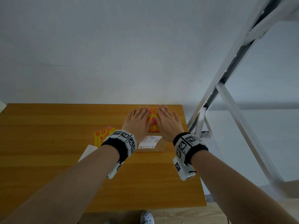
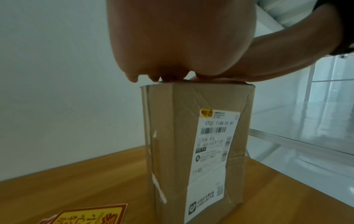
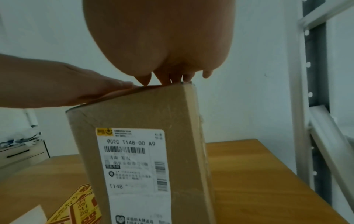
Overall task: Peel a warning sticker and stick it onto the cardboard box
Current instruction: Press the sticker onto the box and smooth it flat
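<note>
A tall brown cardboard box (image 2: pixel 172 136) stands upright near the far right of the wooden table, a white shipping label (image 3: pixel 132 166) on its near side. A red and yellow warning sticker (image 1: pixel 153 115) lies flat on the box's top. My left hand (image 1: pixel 139 120) presses flat on the left part of the top, fingers straight. My right hand (image 1: pixel 167 121) presses flat on the right part, beside the left one. Both palms cover much of the sticker.
Spare red and yellow warning stickers (image 1: pixel 102 136) lie on the table (image 1: pixel 48 143) left of the box, with a white backing sheet (image 1: pixel 88 152) nearer me. A white metal rack (image 1: pixel 234 78) rises just past the table's right edge. A wall stands behind.
</note>
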The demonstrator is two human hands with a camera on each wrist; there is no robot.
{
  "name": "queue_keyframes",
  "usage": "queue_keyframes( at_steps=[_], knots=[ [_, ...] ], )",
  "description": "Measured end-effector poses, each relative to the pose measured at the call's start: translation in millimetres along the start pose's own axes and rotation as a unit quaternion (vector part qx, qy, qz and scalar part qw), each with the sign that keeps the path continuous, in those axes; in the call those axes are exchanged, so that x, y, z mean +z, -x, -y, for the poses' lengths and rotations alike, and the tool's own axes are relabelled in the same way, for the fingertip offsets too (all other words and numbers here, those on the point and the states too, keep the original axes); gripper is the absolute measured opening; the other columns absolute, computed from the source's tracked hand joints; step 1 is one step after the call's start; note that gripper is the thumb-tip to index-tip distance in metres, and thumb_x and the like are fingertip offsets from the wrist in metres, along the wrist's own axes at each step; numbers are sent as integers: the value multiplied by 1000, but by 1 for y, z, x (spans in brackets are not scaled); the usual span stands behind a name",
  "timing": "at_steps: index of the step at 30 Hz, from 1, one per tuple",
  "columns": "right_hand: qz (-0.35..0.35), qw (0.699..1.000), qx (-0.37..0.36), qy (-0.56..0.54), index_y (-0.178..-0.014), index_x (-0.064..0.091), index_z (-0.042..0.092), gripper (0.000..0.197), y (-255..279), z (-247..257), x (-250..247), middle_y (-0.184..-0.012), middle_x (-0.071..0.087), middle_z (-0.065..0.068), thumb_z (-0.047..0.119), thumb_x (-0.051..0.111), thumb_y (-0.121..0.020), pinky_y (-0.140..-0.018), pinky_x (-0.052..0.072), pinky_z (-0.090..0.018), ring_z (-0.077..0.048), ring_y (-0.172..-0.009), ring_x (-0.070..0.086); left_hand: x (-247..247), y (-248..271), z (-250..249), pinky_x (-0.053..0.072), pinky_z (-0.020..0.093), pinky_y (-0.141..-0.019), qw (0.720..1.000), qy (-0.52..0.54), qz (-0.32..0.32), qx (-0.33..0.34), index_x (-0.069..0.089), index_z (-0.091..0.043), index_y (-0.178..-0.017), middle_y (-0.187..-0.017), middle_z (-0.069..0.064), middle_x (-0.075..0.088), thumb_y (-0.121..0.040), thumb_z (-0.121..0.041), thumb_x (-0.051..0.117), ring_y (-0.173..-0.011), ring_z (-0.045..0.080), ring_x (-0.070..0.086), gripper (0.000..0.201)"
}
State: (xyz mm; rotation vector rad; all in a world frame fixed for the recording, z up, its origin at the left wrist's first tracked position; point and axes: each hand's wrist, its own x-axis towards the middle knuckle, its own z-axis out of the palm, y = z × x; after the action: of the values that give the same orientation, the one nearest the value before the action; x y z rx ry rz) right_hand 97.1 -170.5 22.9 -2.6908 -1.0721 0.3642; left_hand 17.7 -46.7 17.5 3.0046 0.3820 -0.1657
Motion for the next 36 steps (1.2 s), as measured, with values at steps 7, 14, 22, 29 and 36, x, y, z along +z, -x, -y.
queue_keyframes(
  at_steps=[7, 14, 22, 29, 36],
  knots=[
    [16, 1000, -24, 5, -150, -1, 18, 56, 2, -12, 4, -161, -4, 4, 41, 10, -100, -121, -4, -41, -12, -147, -9, 3, 4, 8, -2, 40, -121, 1000, 8, 7, 15, -6, -21, -150, -160, -6, -5, -97, -47, 3, -147, 11, -7, 60],
    [39, 994, -100, 35, -150, 1, 20, 54, 13, -11, 3, -161, -2, 6, 40, 9, -100, -120, -10, -34, -7, -147, -9, 6, 21, 18, -4, 36, -121, 995, -29, 5, 97, -11, -23, -147, -160, -7, -5, -94, -46, 1, -147, 8, -8, 58],
    [-13, 980, -176, 88, -150, 3, 18, 64, 37, -7, 7, -160, 3, 2, 47, -3, -93, -119, -8, -30, -8, -147, -4, 7, 48, 21, -1, 33, -118, 986, -47, -51, 151, 3, -13, -148, -157, 1, 5, -92, -45, -8, -147, 14, 5, 66],
    [-29, 972, -203, 117, -149, 9, 14, 68, 50, -6, 29, -160, 11, -2, 52, 0, -93, -118, -6, -30, -12, -147, 4, 27, 69, 25, 25, 43, -115, 989, -56, -23, 138, 23, -5, -146, -153, 9, 32, -98, -43, 5, -142, 21, 30, 63],
    [-21, 974, -182, 132, -147, 21, 11, 61, 57, -33, 21, -154, 30, -6, 45, 7, -98, -118, 11, -34, -18, -144, 24, 26, 65, 32, 24, 38, -118, 982, -98, -21, 158, 28, -6, -145, -153, 9, 33, -96, -40, 29, -141, 20, 31, 59]
  ],
)
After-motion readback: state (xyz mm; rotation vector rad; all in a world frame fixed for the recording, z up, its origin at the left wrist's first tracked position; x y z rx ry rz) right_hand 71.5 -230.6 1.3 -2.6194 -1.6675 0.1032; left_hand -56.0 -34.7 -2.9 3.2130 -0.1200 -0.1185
